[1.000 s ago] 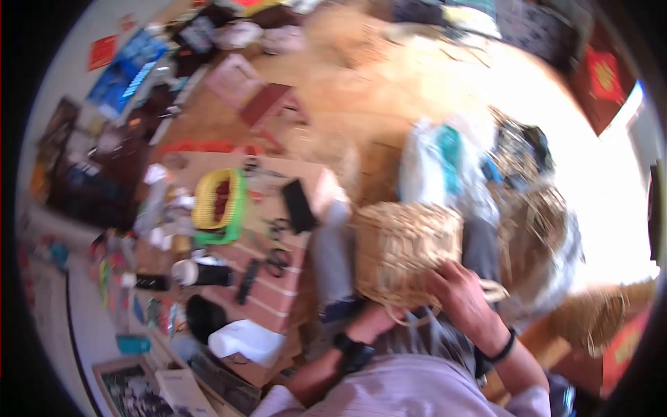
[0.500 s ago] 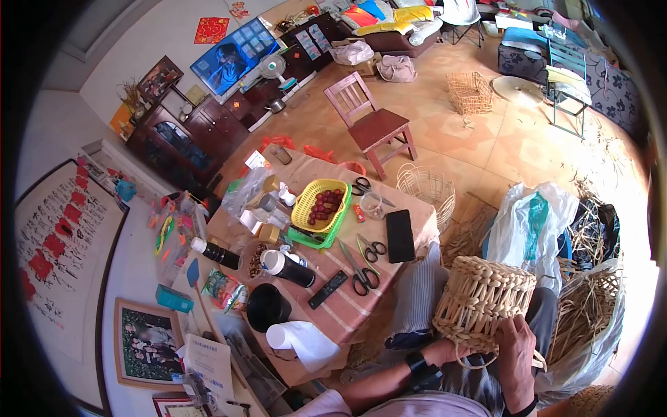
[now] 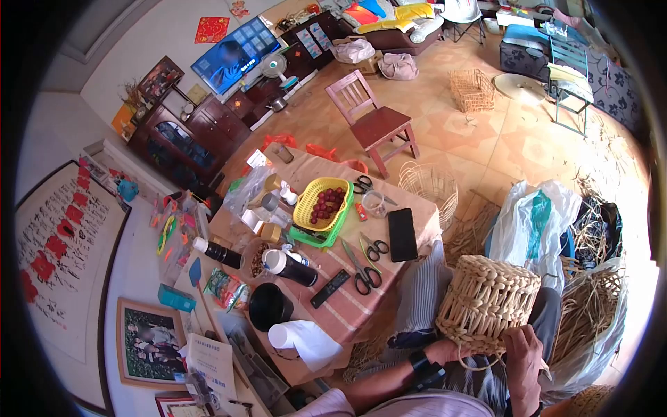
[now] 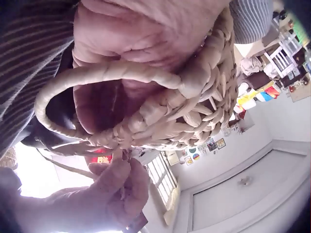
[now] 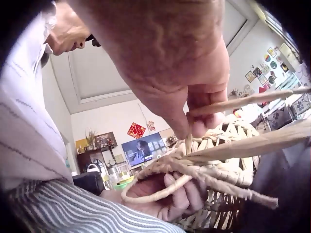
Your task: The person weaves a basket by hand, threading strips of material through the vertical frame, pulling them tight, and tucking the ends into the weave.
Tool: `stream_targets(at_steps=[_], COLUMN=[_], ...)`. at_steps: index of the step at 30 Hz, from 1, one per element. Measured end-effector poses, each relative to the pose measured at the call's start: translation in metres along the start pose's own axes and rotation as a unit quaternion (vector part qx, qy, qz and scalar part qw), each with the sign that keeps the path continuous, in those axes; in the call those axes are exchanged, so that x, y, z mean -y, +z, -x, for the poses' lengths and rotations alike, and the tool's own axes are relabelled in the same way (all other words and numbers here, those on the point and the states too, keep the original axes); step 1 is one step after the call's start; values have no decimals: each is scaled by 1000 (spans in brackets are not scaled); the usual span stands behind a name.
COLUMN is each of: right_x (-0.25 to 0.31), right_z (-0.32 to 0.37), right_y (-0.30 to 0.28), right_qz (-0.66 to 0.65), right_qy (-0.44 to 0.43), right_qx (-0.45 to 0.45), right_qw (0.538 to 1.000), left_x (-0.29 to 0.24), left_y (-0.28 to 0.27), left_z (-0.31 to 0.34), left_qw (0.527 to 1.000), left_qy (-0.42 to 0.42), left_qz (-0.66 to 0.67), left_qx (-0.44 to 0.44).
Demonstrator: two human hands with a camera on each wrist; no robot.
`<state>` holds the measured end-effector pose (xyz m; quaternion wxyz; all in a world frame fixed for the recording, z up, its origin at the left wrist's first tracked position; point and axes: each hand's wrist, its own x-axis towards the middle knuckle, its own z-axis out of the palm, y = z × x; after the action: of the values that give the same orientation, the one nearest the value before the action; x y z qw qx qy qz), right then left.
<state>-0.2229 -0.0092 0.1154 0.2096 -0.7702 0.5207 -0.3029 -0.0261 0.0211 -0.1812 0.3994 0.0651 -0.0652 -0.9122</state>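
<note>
The basket (image 3: pixel 486 302) lies tipped on its side on the person's lap, its open mouth turned toward their body, just beside the table's near corner. The left hand (image 3: pixel 445 351) grips its rim: in the left wrist view the fingers (image 4: pixel 146 34) curl into the opening, under 1 loop of twisted straw (image 4: pixel 97 77) that arches off the rim. The right hand (image 3: pixel 522 351) is at the same edge – its thumb and forefinger are pressed together on a flat strand (image 5: pixel 243 99) (seen plainly in the right wrist view), right where the strand meets the weave. Other loose strand ends stick out past the rim.

Left of the lap, the table (image 3: pixel 347 313) carries a striped cloth and much clutter – a black phone (image 3: pixel 402 234) nearest the basket, scissors (image 3: pixel 363 270) and a remote (image 3: pixel 328 288) beside it, then a yellow bowl of red fruit (image 3: pixel 321 205), a black cup (image 3: pixel 269 306) and a paper roll (image 3: pixel 306 340). A second, paler basket (image 3: pixel 431 184) sits on the floor past the table, with a wooden chair (image 3: pixel 375 121) behind it. To the right stand a white plastic bag (image 3: pixel 531 222) and heaps of dry straw (image 3: pixel 590 306).
</note>
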Motion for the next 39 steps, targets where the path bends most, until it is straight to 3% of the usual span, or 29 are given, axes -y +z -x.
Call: stream_targets(at_steps=[2,5,9,14,20,26,32,39], right_x=[-5,-4,8,3,2,-5,6,-1], right_z=[-2,-3,-16,-9,-10,-13,2,5], right_y=[9,9,-4,-19,-12,6,-9,0], right_qz=[-9,-20,-35,6,31,12,28,-16], right_qy=[-1,2,15,7,-50,11,3,41], right_qx=[-4,13,16,74,56,28,36,-13], right_qw=[1000,1000,999,997,997,999,999,999], left_x=[-1,2,-8,-11,-11,-11,-11,-21], left_y=[-10,-27,5,17,24,30,36,65], left_z=[1,8,6,8,5,3,-2,-10], left_qw=[1000,990,998,998,999,998,997,991], left_qy=[-2,-17,-6,1,4,9,18,35], left_qz=[13,44,-28,-44,-50,-61,-66,-38], left_qx=[-6,-136,-54,-33,-15,5,35,120])
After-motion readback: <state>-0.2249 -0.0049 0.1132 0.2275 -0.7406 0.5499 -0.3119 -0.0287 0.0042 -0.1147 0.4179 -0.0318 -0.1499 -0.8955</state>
